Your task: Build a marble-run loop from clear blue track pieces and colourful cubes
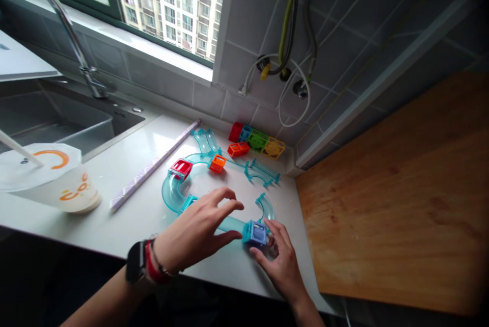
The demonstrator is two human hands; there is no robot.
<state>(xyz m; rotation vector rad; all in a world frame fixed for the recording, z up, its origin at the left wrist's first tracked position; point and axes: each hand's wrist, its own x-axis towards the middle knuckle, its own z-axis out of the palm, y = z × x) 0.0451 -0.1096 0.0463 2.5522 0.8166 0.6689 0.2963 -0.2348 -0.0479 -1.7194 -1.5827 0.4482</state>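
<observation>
My left hand (202,225) hovers palm down over a translucent teal tube track, fingers apart and holding nothing. Its thumb tip is close to a purple block (259,234) at the track's near right end. Around that block's right side curl the thumb and fingers of my right hand (280,261); a clear piece beneath its palm is partly hidden. The track's curved tube (172,192) bends round on the left, joined to a red block (181,168). Beyond it is an orange block (217,163). A short curved teal piece (268,208) lies just above my right hand.
Against the wall stands a row of coloured blocks (258,140), with a red-orange block (238,149) before it. Loose teal tracks (263,171) lie nearby. A long pale strip (153,166), a drink cup (72,184) and a sink (87,126) are left; a wooden board (389,205) is right.
</observation>
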